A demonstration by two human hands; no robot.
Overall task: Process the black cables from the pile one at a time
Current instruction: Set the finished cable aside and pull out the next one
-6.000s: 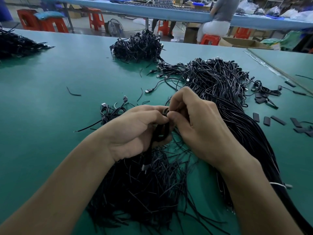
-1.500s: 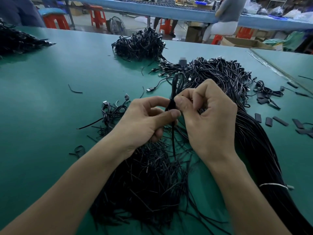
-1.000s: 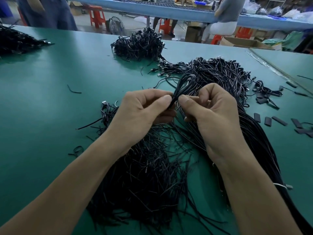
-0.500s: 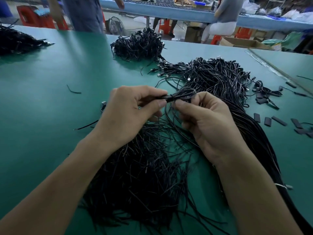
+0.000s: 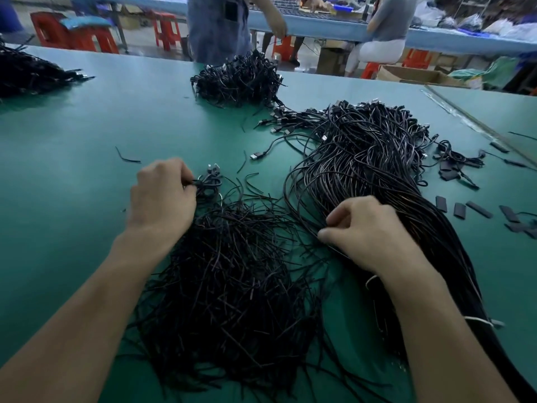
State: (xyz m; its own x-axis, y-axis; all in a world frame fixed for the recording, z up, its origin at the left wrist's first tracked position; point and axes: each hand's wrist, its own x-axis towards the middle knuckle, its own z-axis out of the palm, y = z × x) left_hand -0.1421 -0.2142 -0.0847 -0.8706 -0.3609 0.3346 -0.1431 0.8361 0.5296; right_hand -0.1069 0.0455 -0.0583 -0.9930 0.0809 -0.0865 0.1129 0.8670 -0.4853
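I see left hand pinching coiled cable at 10 o'clock; right hand fingers pinch a strand off 1 o'clock pile.

Red plastic stools stand far past the left hand. A brown cardboard box sits far past the right hand.

This is a factory room. Long green tables hold big heaps of black cables. Other workers stand and sit nearby, with red stools and cardboard boxes around.
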